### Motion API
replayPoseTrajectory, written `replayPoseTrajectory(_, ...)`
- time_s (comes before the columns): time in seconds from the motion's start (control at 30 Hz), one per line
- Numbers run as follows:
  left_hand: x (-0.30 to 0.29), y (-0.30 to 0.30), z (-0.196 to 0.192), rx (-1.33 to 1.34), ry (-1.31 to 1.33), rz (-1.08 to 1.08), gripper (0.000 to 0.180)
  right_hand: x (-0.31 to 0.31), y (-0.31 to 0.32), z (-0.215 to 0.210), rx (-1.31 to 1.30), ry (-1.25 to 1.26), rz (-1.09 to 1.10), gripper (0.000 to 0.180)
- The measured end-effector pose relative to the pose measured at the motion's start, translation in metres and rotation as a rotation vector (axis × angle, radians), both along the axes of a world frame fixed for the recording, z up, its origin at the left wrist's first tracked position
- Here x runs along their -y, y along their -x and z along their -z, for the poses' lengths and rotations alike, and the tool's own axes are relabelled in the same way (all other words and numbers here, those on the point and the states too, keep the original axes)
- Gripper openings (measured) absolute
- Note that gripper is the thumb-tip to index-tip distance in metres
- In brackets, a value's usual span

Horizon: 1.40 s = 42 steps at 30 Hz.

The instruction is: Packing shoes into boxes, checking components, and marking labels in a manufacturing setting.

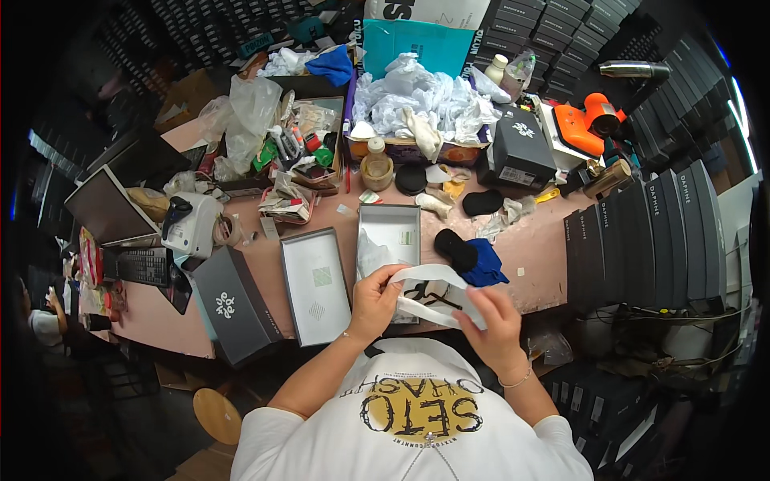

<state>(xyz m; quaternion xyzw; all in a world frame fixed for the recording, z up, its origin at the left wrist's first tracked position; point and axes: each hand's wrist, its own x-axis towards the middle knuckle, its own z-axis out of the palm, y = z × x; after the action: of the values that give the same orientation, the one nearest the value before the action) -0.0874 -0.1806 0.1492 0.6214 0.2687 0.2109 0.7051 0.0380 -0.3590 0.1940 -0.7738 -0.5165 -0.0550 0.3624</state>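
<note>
Close to my chest, my left hand (375, 301) grips the left end of a white open-mouthed wrapper (437, 273), paper or thin foam. Its edge curves round in a loop, and thin black straps (437, 296) show inside; what they belong to I cannot make out. At the other end, my right hand (496, 327) has its thumb and fingers on the wrapper's edge, slightly blurred. Just beyond my left hand lies an open grey shoe box (401, 216) with white tissue (372, 255) in it. Its likely lid (298, 301) rests inside-up to the left.
A black brush-like pad (455, 250) and a blue cloth (488, 264) lie beyond my right hand. Dark shoe boxes (642, 240) stand in a row at right. A closed box (233, 309), a label printer (192, 224) and a monitor (112, 207) are at left. A crumpled-paper bin (350, 120) stands behind.
</note>
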Motion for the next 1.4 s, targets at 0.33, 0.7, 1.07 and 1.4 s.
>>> replayPoseTrajectory(0.33, -0.065, 0.067, 0.035, -0.441, 0.306, 0.572, 0.051, -0.006, 0.005, 0.033, -0.69, -0.051, -0.132, 0.034)
replayPoseTrajectory(0.7, -0.02, 0.047, 0.094, -0.072, 0.311, 0.416, 0.075, -0.038, 0.037, 0.026, -1.257, 0.512, -0.951, 0.023)
replayPoseTrajectory(1.07, -0.07, -0.014, 0.122, 0.024, -0.157, -0.325, 0.064, -0.028, 0.005, 0.085, -1.445, 0.279, -0.244, 0.071)
replayPoseTrajectory(1.4, -0.043, 0.064, 0.171, -0.421, -0.751, -0.378, 0.04, -0.104, -0.016, 0.18, -0.161, 0.803, -0.084, 0.049)
